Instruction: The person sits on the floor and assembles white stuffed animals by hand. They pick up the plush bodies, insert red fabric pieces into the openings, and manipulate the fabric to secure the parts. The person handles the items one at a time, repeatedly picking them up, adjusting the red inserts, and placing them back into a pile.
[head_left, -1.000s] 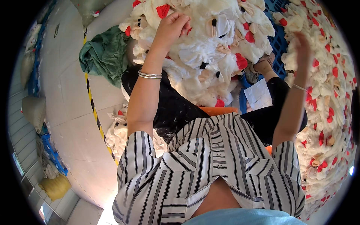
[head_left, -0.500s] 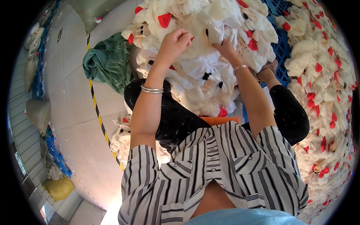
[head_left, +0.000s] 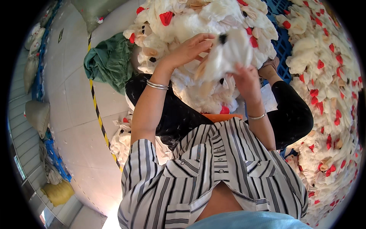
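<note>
A white fluffy plush piece (head_left: 232,53) with a black patch hangs over the heap, smeared by motion. My right hand (head_left: 248,82) is closed on its lower edge, and the fingertips are blurred. Close by the piece's left side is my left hand (head_left: 192,49), its fingers bent but apart; whether they touch the fabric is unclear. Beneath both hands lies a large heap of similar white plush pieces (head_left: 183,24) with red, black and cream parts.
A green cloth (head_left: 108,63) lies left of the heap, beside yellow-black floor tape (head_left: 98,110). Right of my bent leg spreads a bigger pile of white and red pieces (head_left: 312,65). A blue plastic crate (head_left: 284,42) stands between the piles. Something orange (head_left: 219,118) lies before me.
The plush piece has come up off the heap toward me, with my right hand drawn back and lower. My left hand has moved right and its fingers have opened.
</note>
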{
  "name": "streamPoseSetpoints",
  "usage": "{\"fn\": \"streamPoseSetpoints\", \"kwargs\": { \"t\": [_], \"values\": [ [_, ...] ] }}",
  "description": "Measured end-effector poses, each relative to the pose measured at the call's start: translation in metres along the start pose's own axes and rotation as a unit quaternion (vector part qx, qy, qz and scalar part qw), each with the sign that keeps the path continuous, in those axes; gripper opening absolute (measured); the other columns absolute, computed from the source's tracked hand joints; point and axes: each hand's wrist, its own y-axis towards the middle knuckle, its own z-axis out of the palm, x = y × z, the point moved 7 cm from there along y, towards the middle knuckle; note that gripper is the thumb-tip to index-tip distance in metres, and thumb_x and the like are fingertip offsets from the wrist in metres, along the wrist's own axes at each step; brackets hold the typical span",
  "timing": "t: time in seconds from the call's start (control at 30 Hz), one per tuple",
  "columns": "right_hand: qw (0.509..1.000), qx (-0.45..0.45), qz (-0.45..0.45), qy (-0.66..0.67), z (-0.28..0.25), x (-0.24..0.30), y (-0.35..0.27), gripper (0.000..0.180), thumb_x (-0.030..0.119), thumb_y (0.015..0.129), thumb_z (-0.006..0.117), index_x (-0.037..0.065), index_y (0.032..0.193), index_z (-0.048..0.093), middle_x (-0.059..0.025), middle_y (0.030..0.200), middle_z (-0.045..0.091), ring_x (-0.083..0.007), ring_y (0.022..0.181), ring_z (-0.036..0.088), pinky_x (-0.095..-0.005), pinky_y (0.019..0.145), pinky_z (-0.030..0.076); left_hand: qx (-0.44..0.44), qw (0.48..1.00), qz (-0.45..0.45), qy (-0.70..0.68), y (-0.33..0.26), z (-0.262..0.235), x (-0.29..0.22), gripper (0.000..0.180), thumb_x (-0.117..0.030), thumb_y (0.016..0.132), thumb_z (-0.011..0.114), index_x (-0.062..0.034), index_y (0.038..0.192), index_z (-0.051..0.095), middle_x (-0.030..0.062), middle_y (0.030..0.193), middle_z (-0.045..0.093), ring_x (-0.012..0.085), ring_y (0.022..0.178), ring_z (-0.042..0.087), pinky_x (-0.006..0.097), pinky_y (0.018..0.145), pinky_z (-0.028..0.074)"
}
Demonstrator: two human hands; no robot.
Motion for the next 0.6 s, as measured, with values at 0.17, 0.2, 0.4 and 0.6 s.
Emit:
{"fn": "streamPoseSetpoints", "kwargs": {
  "t": [0.17,0.2,0.4,0.6],
  "values": [
    [0.992,-0.059,-0.038,0.107,0.023,0.029,-0.010,0.028,0.023,0.097,0.052,-0.003,0.100,0.064,-0.0104,0.099,0.066,-0.0139,0.087,0.060,-0.0313,0.069,0.047,0.089,0.986,0.141,-0.031,-0.015,0.025,-0.025,0.093,-0.042,0.073,0.079,-0.0056,0.145,0.033,0.0049,0.133,0.051,0.0159,0.116,0.052,0.031,0.102,0.040],
    [0.995,-0.027,0.004,0.099,0.023,0.016,-0.015,0.029,0.024,0.097,0.053,-0.003,0.101,0.064,-0.0091,0.097,0.066,-0.0127,0.086,0.060,-0.0299,0.068,0.047,0.101,0.990,0.102,-0.003,-0.017,0.028,-0.025,0.082,-0.027,0.070,0.081,-0.0049,0.139,0.043,0.0060,0.126,0.058,0.0166,0.111,0.055,0.030,0.098,0.043],
    [0.952,0.051,0.075,-0.293,0.025,0.026,-0.013,0.039,0.034,0.098,0.051,0.001,0.081,0.063,-0.0034,0.079,0.064,-0.0077,0.074,0.056,-0.0238,0.066,0.043,0.017,0.977,0.035,0.211,-0.020,0.021,-0.011,0.056,-0.021,0.070,0.079,-0.0054,0.120,0.058,0.0102,0.109,0.067,0.0187,0.101,0.062,0.031,0.088,0.048],
    [0.989,-0.037,-0.119,-0.080,-0.047,0.075,0.032,0.036,0.030,0.101,0.042,-0.002,0.093,0.058,-0.0124,0.101,0.064,-0.0227,0.097,0.062,-0.0327,0.084,0.048,0.048,0.973,0.062,0.219,-0.025,0.017,-0.013,0.043,-0.009,0.076,0.072,-0.0054,0.117,0.062,0.0075,0.113,0.067,0.0162,0.104,0.061,0.031,0.091,0.047]
  ]
}}
